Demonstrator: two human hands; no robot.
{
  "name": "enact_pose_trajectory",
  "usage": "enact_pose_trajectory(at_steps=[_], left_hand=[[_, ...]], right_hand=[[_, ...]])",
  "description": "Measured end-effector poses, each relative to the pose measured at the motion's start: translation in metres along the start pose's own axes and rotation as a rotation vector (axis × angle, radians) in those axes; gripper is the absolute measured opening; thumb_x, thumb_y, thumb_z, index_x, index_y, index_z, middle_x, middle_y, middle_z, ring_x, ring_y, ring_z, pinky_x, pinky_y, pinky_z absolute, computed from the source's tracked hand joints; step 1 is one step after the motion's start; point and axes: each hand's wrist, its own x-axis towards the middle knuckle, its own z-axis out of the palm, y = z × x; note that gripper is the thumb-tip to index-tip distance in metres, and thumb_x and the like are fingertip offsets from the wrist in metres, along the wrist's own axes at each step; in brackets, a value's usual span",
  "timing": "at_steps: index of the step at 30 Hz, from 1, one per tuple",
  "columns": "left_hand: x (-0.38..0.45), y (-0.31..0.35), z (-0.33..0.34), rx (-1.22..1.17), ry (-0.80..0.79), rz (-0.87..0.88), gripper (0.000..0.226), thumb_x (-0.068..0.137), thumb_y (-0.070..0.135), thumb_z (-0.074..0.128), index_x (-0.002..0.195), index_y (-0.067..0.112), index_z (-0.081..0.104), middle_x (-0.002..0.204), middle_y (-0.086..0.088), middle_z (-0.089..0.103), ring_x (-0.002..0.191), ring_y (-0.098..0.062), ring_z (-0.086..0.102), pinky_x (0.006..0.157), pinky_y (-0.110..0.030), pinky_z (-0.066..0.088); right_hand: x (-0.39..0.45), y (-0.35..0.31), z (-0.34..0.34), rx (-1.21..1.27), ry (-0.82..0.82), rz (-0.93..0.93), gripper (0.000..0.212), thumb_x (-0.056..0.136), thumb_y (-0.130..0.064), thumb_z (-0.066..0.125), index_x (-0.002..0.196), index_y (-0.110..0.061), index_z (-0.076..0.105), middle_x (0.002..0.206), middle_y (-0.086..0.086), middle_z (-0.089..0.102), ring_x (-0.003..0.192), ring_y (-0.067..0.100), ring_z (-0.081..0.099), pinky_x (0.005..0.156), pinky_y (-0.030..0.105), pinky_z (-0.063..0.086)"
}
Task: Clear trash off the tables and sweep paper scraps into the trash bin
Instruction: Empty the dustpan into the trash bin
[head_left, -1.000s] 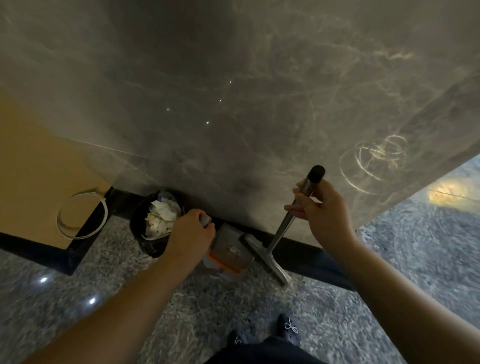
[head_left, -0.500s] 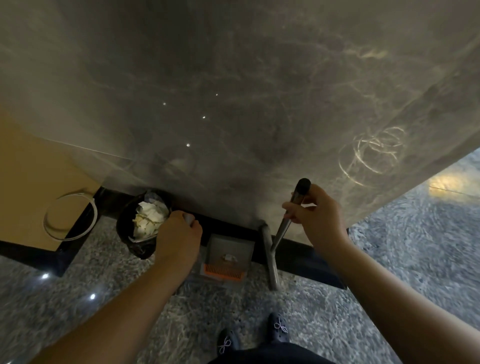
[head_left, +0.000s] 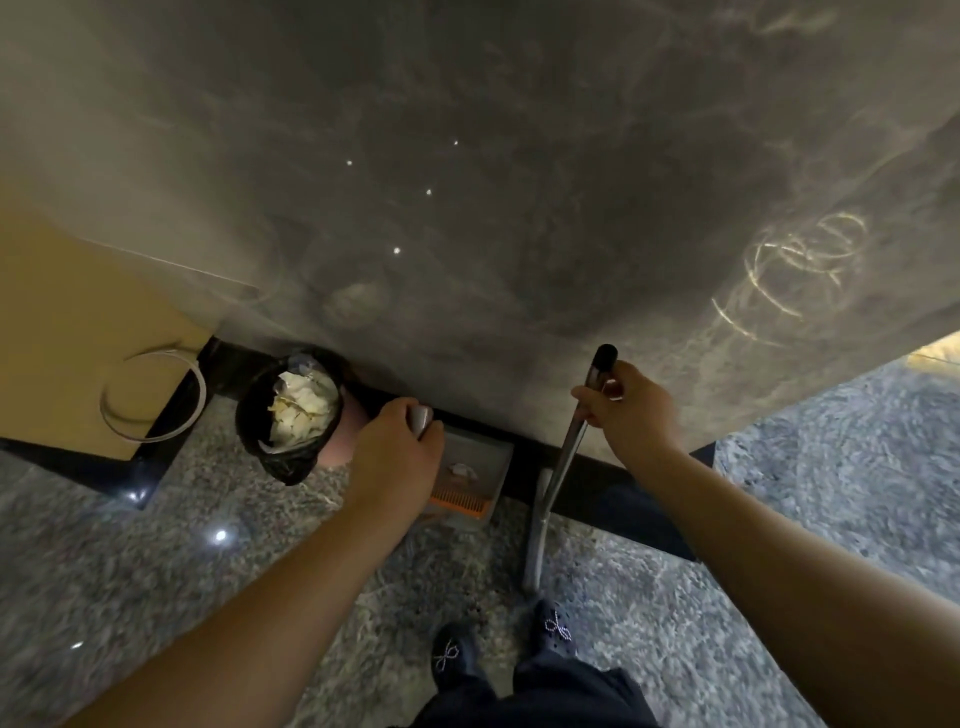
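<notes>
The left hand (head_left: 396, 457) is wrapped round the grey handle of the dustpan (head_left: 470, 467), and the dustpan is held low, just past that hand. One small white paper scrap (head_left: 461, 470) can be seen lying in the pan, behind its orange comb edge. The right hand (head_left: 626, 408) is closed round the thin metal stick of the broom (head_left: 563, 457), near its black top end. The brush end is down by the floor, below the right hand and beside the dustpan.

The trash bin (head_left: 291, 415) is found just to the left of the left hand. It is lined with a black bag, and many paper bits are already inside it.

The scrap is judged to be very light, so it could slide or blow out if the pan is tipped fast. The pan looks like stiff plastic and should be easy to lift by its handle, which is the best place to hold it. It should be kept flat until it is over the bin, then tipped slowly. The broom is long and light, and is best held up high
</notes>
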Motion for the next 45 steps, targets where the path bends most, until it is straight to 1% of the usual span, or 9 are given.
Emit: enact_pose_trajectory(at_steps=[6,11,15,19,21,24,30,39,45], left_hand=[[0.008,0.02,0.012,-0.009,0.005,-0.012,0.032,0.094,0.027,0.063,0.122,0.013,0.059,0.103,-0.001,0.063,0.088,-0.018,0.057,0.072,-0.028,0.04],[0.024,0.031,0.017,-0.065,-0.042,-0.058,0.03,0.091,0.026,0.063,0.118,0.014,0.059,0.102,-0.007,0.068,0.088,-0.025,0.066,0.078,-0.042,0.055],[0.024,0.042,0.024,-0.109,-0.029,-0.04,0.026,0.091,0.026,0.064,0.114,0.014,0.058,0.098,-0.006,0.066,0.085,-0.025,0.068,0.078,-0.048,0.056],[0.018,0.051,0.031,-0.075,-0.042,0.013,0.027,0.094,0.022,0.063,0.117,0.01,0.058,0.087,0.009,0.052,0.085,-0.025,0.066,0.075,-0.042,0.055],[0.018,0.051,0.033,-0.062,-0.025,0.028,0.023,0.095,0.022,0.061,0.114,0.009,0.058,0.085,0.018,0.041,0.081,-0.022,0.063,0.072,-0.038,0.051],[0.021,0.046,0.033,-0.012,-0.011,0.024,0.02,0.096,0.022,0.06,0.11,0.009,0.057,0.081,0.016,0.042,0.072,-0.012,0.052,0.067,-0.029,0.037],[0.025,0.038,0.032,0.03,-0.015,0.012,0.032,0.094,0.019,0.061,0.123,0.008,0.052,0.115,-0.013,0.059,0.103,-0.034,0.059,0.08,-0.038,0.047],[0.023,0.032,0.028,0.012,-0.026,0.02,0.046,0.091,0.016,0.064,0.132,0.011,0.046,0.125,-0.012,0.054,0.113,-0.032,0.055,0.089,-0.039,0.045],[0.022,0.026,0.025,-0.021,-0.03,0.035,0.053,0.09,0.015,0.065,0.137,0.015,0.041,0.127,-0.009,0.055,0.113,-0.029,0.055,0.085,-0.034,0.043]], right_hand=[[0.038,0.009,0.004,0.051,0.008,0.05,0.024,0.089,-0.022,0.068,0.11,-0.015,0.059,0.094,0.003,0.066,0.072,0.012,0.07,0.068,0.022,0.058],[0.068,0.015,0.002,0.052,0.01,0.092,0.028,0.09,-0.02,0.066,0.117,-0.016,0.059,0.1,0.004,0.068,0.073,0.01,0.071,0.065,0.019,0.056],[0.076,0.015,0.004,0.069,-0.004,0.093,0.027,0.09,-0.021,0.066,0.116,-0.017,0.059,0.097,0.002,0.066,0.073,0.012,0.07,0.066,0.02,0.056],[0.082,0.017,0.003,0.056,-0.022,0.09,0.025,0.09,-0.022,0.066,0.113,-0.019,0.059,0.099,0.002,0.066,0.071,0.009,0.07,0.065,0.019,0.057],[0.084,0.02,0.0,0.056,-0.032,0.082,0.021,0.089,-0.021,0.066,0.11,-0.02,0.059,0.099,0.003,0.066,0.073,0.013,0.071,0.072,0.028,0.059],[0.087,0.023,-0.005,0.068,-0.057,0.071,0.02,0.089,-0.018,0.067,0.107,-0.021,0.059,0.099,0.002,0.065,0.076,0.017,0.07,0.078,0.037,0.059],[0.086,0.027,-0.005,0.098,-0.076,0.085,0.023,0.089,-0.015,0.066,0.109,-0.024,0.058,0.1,-0.001,0.065,0.081,0.018,0.07,0.078,0.038,0.059],[0.084,0.02,-0.001,0.116,-0.14,0.123,0.04,0.088,-0.011,0.066,0.124,-0.02,0.053,0.108,0.003,0.062,0.088,0.024,0.068,0.079,0.041,0.059],[0.081,0.019,0.003,0.148,-0.128,0.133,0.036,0.09,-0.013,0.063,0.124,-0.02,0.052,0.11,0.005,0.062,0.087,0.024,0.069,0.078,0.041,0.059]])
